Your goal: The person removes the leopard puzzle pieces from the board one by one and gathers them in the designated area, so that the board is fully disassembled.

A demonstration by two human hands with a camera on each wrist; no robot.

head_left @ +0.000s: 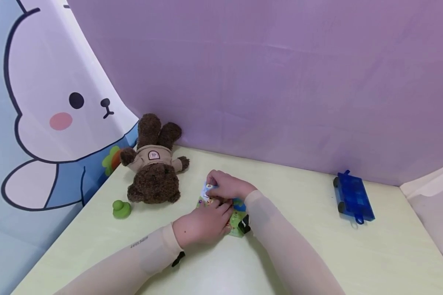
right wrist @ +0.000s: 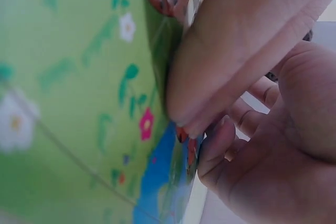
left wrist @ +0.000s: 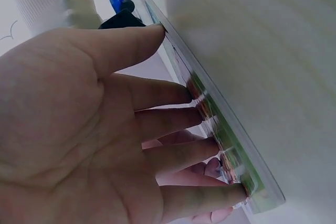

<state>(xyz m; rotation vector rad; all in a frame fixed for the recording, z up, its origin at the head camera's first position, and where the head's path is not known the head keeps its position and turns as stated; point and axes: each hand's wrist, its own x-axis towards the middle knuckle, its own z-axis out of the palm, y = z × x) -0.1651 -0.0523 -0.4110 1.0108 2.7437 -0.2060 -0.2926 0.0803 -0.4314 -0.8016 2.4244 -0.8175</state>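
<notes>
head view, read from left to right; clock taken with the picture board at centre, 12 toward the far wall.

- far left: cloth printed with a white cartoon animal (head_left: 55, 69).
- 9 o'clock: green toy (head_left: 122, 209) on the table (head_left: 302, 186), its smaller lump toward 10.
- 10 o'clock: brown teddy bear (head_left: 155, 157) on its back, head toward 6, feet toward 12 near the purple cloth (head_left: 262, 82).
- left hand (head_left: 206, 223): comes in from 8 o'clock, palm down over the board. left wrist view: fingers nearly straight and slightly spread, tips touching the board face, thumb tip at its edge; not clamped.
- picture board (head_left: 237, 221): flat on the table between and under the hands, green and blue print. visible parts run from about 11 to 5 o'clock; hands cover the middle, so long axis not certain. which way its picture faces: cannot tell.
- right hand (head_left: 229, 186): reaches across from 4 o'clock, over the board's 12 o'clock side, thumb and forefinger bent. right wrist view: fingertips at the board face; cannot tell whether they pinch a piece. close beside the left hand.
- 3 o'clock: blue toy cart (head_left: 355, 196), well apart, long axis 11 to 5, wheels on its 9 o'clock side.
</notes>
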